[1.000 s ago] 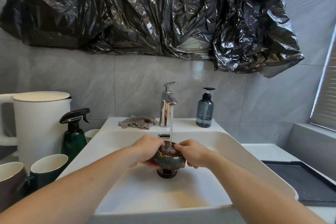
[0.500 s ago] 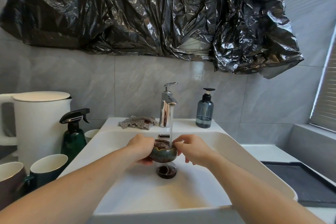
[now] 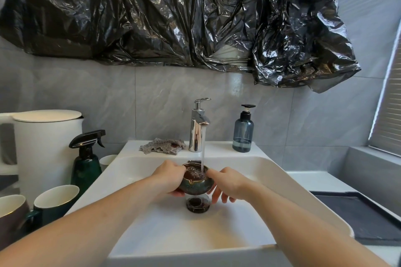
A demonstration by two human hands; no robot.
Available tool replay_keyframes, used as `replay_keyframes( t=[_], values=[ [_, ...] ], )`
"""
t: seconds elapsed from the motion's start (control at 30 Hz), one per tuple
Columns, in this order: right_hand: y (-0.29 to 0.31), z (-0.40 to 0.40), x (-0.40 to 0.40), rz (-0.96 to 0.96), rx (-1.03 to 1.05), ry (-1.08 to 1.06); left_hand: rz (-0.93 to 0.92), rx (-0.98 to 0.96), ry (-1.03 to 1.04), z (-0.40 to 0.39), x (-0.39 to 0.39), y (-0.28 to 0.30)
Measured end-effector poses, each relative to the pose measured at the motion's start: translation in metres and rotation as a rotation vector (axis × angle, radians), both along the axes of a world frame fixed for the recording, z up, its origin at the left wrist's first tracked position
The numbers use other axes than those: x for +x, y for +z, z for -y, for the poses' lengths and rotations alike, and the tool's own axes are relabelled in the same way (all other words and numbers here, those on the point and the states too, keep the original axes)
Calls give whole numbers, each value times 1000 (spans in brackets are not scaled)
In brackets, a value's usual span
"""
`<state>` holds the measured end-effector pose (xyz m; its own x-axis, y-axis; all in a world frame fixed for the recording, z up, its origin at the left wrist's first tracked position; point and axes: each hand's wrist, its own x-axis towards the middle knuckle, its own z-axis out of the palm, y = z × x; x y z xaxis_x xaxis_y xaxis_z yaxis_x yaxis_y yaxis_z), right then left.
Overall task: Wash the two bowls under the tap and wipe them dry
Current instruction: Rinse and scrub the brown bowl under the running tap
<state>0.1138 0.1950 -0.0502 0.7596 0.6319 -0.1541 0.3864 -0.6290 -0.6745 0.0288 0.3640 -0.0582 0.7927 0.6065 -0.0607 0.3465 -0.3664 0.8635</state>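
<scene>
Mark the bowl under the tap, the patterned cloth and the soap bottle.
bowl [image 3: 193,186], head view, on its green outer wall, held between both hands.
patterned cloth [image 3: 162,146], head view, on its middle, left of the tap.
soap bottle [image 3: 243,134], head view, on its blue body.

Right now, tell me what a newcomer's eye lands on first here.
A crumpled black plastic sheet covers the wall above the sink. Below it, the chrome tap runs into a small green glazed bowl, held over the drain by the left hand and right hand.
</scene>
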Motion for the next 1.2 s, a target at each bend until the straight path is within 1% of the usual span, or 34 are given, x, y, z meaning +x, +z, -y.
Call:
replay_keyframes(
  t=[0.2, 0.3, 0.37, 0.47, 0.67, 0.73, 0.93, 1.0, 1.1, 1.17, 1.2],
  values=[
    [-5, 2, 6, 78, -65, -38, 4, -92, -99, 6, 0, -4],
    [-5, 1, 7, 119, -88, -48, -17, -91, -118, 7, -1, -5],
    [-5, 0, 8, 147, -65, -60, -25, -75, -131, 5, -1, -6],
    [-4, 0, 8, 166, -36, -78, -36, -8, -147, 5, 0, -8],
    [-5, -1, 6, 207, -12, -80, 18, 231, -86, 7, 2, -6],
    [-4, -2, 5, 218, -5, -88, 27, 260, -78, 8, 1, -4],
    [-3, -2, 4, 217, 25, -104, -12, 188, -128, 6, -1, -3],
    [-4, -2, 6, 213, 22, -107, -15, 115, -173, 4, 0, -2],
    [-4, -1, 6, 235, 12, -107, 33, 28, -214, 6, -2, 1],
    [-3, 0, 6, 238, 21, -107, 78, 69, -212, 9, -5, 4],
    [-3, 0, 6, 236, 22, -103, 94, 135, -200, 9, -6, 5]
  ],
)
